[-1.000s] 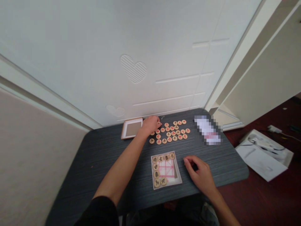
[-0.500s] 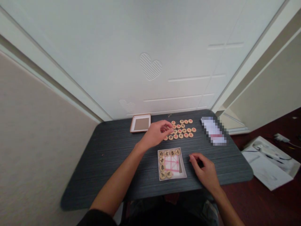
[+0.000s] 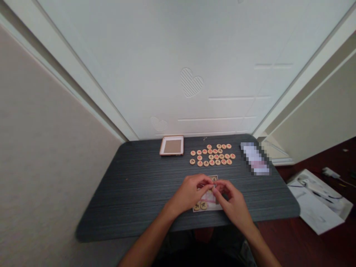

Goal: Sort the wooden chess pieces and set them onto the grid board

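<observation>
Both hands meet over the small square box (image 3: pixel 210 205) with a red-lined grid near the table's front edge. My left hand (image 3: pixel 191 193) has its fingers pinched together, and my right hand (image 3: pixel 229 196) is curled with its fingertips against them. A round wooden chess piece (image 3: pixel 213 188) seems to sit between the fingertips. Two wooden pieces (image 3: pixel 200 205) show in the box below my left hand; the rest of the box is hidden. Several round wooden pieces (image 3: pixel 213 155) with red and black characters lie in rows farther back.
A shallow box lid (image 3: pixel 172 145) lies at the back of the dark grey table (image 3: pixel 139 185). A blurred white object (image 3: pixel 254 158) sits at the right back. White panels rise behind. White papers (image 3: pixel 317 202) lie on the red floor to the right.
My left hand drew back from the rows of pieces to the box. My right hand moved left and met it there. The camera view shifted, so the table sits lower and further right.
</observation>
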Tool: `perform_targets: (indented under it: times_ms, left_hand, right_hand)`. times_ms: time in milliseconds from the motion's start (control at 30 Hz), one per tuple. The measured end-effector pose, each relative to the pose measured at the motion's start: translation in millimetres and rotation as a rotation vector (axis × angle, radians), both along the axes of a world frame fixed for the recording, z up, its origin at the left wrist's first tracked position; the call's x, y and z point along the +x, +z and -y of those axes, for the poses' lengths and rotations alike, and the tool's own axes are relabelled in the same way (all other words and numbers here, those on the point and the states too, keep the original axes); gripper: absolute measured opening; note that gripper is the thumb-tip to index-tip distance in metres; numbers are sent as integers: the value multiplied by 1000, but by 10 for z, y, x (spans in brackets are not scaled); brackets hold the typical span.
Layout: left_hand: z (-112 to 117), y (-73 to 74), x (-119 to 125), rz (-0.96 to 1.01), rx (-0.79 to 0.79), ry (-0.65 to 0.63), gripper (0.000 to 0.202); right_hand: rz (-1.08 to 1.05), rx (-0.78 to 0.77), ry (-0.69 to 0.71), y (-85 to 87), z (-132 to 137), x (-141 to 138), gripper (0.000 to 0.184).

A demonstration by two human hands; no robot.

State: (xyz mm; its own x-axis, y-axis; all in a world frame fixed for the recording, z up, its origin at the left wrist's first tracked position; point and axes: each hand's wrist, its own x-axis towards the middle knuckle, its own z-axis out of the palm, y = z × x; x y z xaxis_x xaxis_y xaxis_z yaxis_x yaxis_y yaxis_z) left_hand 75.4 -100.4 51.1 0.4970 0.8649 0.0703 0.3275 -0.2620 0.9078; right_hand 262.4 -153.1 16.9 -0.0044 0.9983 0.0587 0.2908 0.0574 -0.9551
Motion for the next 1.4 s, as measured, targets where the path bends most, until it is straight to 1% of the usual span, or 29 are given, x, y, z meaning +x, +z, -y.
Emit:
perform_targets:
  times_ms: [100,233,333,433,500,533,600,700,800,900,1067,1200,1300,1400]
  left_hand:
    - [60,29,-3,-15,60,24,11]
    - [147,91,-15,-18,182,-23,19]
    - [210,92,-83,-27,232,-23,25]
    - [287,5,-210,-86,262,34,23]
    - [355,-90,-295,-139,297,44,20]
    - [393,-140,-330,-170,318,34,22]
    - [468,-229,-376,-229,358,20,31]
    - [545,-312,-391,-288,399,22,39]
    - [562,-336,-377,-323,416,23,32]
    - [548,-342,-368,-335,428,22,25]
    - [536,-360,-367,-344,428,20,23]
    - [534,-372,-365,-342,431,19,24]
    - [531,-379,-364,-335,439,19,24]
    - [532,-380,-364,-332,443,19,23]
  right_hand:
    - [-20,-6,11,-1,-5,-22,31]
    - [-19,4,28,16,5,-27,30]
    - [102,44,53,42,28,-2,28]
    - [260,89,94,84,60,43,27]
    - [305,100,131,110,78,72,27]
    - [317,97,146,120,83,83,26]
    - [339,76,166,128,88,98,25]
    - [368,3,177,112,85,93,21]
    - [379,-68,183,81,84,57,19]
    - [408,-94,199,59,89,15,20]
    - [531,-86,209,40,101,-10,23]
    - [608,-45,192,-2,119,3,22]
    - [630,-15,176,-46,130,14,21]
    - [612,-31,171,-63,131,21,19]
